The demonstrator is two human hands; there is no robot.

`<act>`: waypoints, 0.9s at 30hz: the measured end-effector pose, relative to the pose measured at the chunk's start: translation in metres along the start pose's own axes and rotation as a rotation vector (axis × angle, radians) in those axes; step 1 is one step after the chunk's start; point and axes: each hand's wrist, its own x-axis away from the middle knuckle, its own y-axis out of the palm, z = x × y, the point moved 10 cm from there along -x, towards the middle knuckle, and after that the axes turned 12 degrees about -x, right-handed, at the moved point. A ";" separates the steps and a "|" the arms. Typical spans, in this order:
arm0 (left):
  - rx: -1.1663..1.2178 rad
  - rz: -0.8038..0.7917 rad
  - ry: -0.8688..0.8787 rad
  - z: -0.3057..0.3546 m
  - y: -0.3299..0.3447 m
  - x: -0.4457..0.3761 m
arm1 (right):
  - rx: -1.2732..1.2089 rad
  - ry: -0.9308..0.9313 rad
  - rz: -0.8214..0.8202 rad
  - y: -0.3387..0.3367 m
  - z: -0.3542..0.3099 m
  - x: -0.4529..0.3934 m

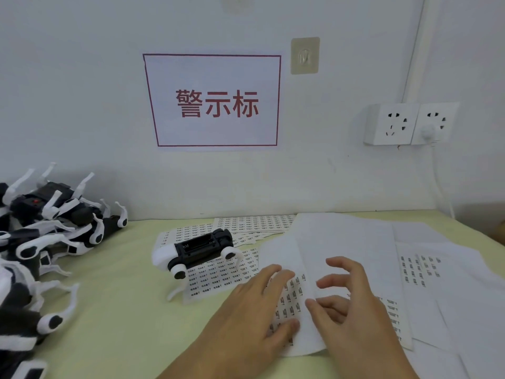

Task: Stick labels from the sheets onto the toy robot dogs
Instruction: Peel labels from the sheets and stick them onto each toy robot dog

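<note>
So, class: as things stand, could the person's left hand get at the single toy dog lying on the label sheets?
Probably yes. The left hand rests flat on a label sheet, holding nothing, and only flat sheets lie between it and the toy dog.

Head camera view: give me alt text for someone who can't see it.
Two bare hands, left hand and right hand, work at a label sheet on a pale yellow table. One toy robot dog lies on its back on more sheets, with a pile of dogs at left.
</note>
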 end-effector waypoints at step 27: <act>0.068 0.507 -0.072 0.027 -0.042 -0.015 | -0.339 0.135 0.023 -0.011 0.025 -0.013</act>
